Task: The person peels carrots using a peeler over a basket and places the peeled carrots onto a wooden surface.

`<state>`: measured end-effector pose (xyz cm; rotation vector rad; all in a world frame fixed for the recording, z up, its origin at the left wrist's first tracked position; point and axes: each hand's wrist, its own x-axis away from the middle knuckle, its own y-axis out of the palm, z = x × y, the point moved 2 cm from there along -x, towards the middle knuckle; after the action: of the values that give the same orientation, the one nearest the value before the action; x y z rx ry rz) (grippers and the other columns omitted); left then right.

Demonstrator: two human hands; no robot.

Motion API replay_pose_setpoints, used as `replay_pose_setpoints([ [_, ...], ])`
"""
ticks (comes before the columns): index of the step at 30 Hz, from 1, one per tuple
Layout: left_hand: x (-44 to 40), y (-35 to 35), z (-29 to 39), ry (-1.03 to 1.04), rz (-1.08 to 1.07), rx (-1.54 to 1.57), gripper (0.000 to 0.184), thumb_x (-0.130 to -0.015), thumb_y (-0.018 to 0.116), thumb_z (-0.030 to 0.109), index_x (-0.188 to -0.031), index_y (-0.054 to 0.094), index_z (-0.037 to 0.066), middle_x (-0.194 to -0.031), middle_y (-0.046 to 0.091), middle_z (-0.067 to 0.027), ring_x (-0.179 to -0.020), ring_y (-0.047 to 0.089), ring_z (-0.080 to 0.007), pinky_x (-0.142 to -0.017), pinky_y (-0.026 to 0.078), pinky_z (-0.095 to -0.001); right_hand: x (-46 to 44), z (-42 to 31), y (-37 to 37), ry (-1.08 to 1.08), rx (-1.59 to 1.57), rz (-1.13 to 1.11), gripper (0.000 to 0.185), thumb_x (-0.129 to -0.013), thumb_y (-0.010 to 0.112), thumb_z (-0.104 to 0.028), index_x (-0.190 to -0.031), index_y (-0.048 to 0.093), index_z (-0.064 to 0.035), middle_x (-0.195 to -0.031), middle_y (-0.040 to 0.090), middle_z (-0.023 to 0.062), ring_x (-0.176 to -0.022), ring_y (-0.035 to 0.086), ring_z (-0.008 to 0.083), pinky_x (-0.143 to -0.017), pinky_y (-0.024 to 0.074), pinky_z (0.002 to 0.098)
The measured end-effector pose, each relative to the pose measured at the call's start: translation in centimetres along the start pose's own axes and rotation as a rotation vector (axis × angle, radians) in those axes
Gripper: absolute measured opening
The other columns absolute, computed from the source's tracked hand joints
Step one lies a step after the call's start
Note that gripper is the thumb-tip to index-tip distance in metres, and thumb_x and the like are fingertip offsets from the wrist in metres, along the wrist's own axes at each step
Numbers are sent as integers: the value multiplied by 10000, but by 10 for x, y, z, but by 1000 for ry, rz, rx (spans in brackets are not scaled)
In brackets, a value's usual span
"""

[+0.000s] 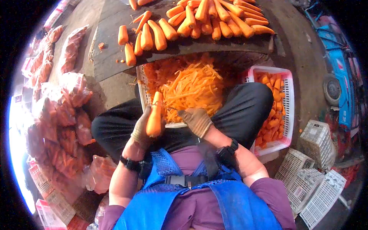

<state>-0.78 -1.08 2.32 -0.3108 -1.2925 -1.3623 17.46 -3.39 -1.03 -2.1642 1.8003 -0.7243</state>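
Note:
My left hand (142, 128), in a work glove, is closed round a carrot (154, 119) held upright over the near left edge of a white basket (142, 86). That basket is heaped with long orange carrot peelings (193, 86). My right hand (196, 121), also gloved, is closed just right of the carrot. Between its fingers is a small peeler (173, 109); only a thin dark end shows and the rest is hidden by the hand. A small gap separates it from the carrot.
Ahead, a dark board (111, 50) bears many whole carrots (207, 19). A pink-and-white crate (289, 115) of cut carrot pieces (271, 115) stands right of my knee. Bags of carrots (63, 103) fill the left. White crates (318, 142) and a blue vehicle (339, 73) are at right.

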Motion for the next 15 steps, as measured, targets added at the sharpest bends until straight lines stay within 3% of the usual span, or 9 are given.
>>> replay_pose_setpoints([
  [5,-30,6,4,-25,-28,6,371,-839,497,375,-1013,511,47,-830,587,-56,-678,579,-162,-572,494,-270,8,0,-1,-18,67,-77,598,-838,340,-554,-660,570,-31,-621,526,203,-590,519,357,-533,390,412],
  [9,-38,21,3,8,8,120,409,-795,557,427,-986,507,69,-810,557,-48,-658,549,-162,-560,471,-278,8,-1,-3,15,150,-138,637,-824,279,-599,-714,600,-60,-681,571,192,-676,559,369,-590,429,425],
  [12,-57,5,0,10,-62,127,374,-848,479,374,-1018,506,41,-831,594,-65,-690,590,-181,-578,498,-291,11,2,-1,3,126,-81,626,-829,300,-587,-699,591,-48,-666,562,188,-657,552,363,-571,420,418],
  [15,-52,4,1,25,-100,-59,374,-853,475,379,-1013,508,42,-798,593,-64,-659,585,-175,-548,487,-281,11,0,-5,30,176,-104,635,-833,259,-590,-741,605,-65,-704,577,187,-693,561,371,-599,432,433],
])
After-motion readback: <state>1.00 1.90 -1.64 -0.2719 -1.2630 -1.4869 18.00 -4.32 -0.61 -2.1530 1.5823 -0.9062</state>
